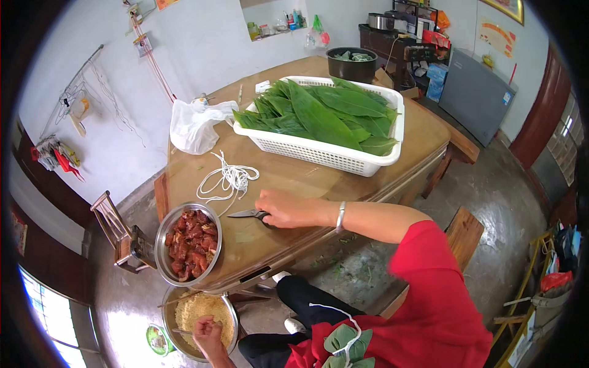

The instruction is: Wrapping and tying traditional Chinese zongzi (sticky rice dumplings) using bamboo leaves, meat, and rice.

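My right hand is closed around the dark handles of a pair of scissors on the table. The blades point left, toward a loose coil of white string. My left hand, fingers curled, hovers over a metal basin of yellowish grains. A thin utensil handle shows beside its fingers; whether the hand holds it is unclear. Beyond the basin, a steel bowl of dark marinated meat chunks sits at the table edge. Leaf-wrapped bundles tied with white string lie at my lap.
A white plastic basket of long green leaves stands on the table. Behind it is a dark pot with wrapped bundles. A white plastic bag lies left. Wooden benches and a small chair surround the table.
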`<state>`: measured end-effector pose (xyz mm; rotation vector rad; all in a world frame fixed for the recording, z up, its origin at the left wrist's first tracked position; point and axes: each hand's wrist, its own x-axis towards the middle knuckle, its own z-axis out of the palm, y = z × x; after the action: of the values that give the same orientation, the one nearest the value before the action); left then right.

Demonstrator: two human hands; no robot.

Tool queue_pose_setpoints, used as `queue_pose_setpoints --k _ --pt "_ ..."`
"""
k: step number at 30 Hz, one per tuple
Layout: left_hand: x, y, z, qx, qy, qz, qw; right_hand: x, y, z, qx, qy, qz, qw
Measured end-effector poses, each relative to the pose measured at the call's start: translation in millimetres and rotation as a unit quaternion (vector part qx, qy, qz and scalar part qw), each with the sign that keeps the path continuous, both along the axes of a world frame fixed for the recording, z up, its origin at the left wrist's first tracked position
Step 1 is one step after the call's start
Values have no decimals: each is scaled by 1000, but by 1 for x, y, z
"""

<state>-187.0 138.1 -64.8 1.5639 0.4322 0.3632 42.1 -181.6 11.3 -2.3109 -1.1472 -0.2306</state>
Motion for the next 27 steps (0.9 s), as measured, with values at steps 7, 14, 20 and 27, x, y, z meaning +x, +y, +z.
queue_pose_setpoints --k 7,14,20,27 --pt "12 79 -20 43 -31 83 995 35 -66 59 162 -43 -162 972" --pt "26 131 -74 75 -8 65 995 72 -164 65 -16 -23 -419 907" --pt "23 155 -130 419 -9 115 901 88 -156 65 -124 72 -464 874" --pt "18 150 -139 401 89 79 908 110 -174 56 17 65 -440 896"
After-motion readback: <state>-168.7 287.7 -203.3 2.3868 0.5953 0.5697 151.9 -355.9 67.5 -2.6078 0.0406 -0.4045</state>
